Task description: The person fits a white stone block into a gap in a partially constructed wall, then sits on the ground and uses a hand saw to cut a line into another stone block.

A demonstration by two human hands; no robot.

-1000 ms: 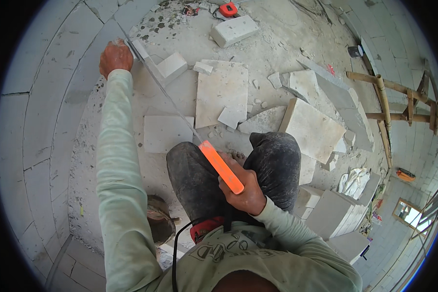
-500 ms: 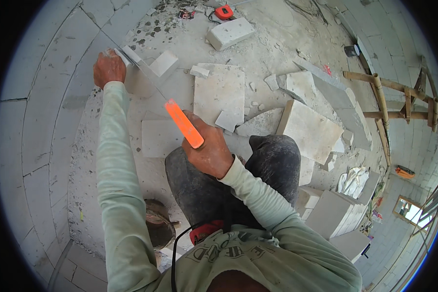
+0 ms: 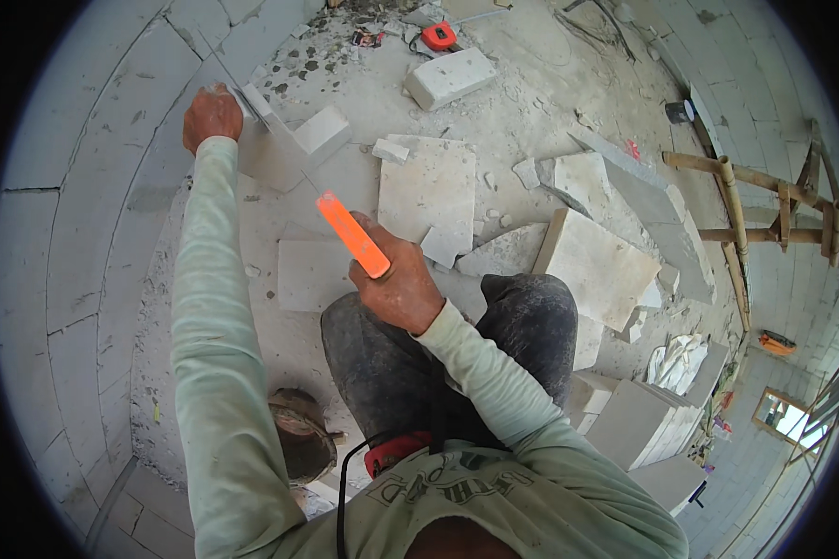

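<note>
Clasps the orange saw handle [image 3: 352,235] near centre in the right hand [image 3: 396,279], with blade [image 3: 257,109] toward eleven o'clock, and curls the left hand [image 3: 213,119], hold unclear, at ten, risking a cut from sideways slipping.

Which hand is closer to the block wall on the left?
Left. The left hand is close beside the block wall; whether it touches is unclear. The right hand, gripping the orange handle, is farther off to the right, in front of the body.
</note>
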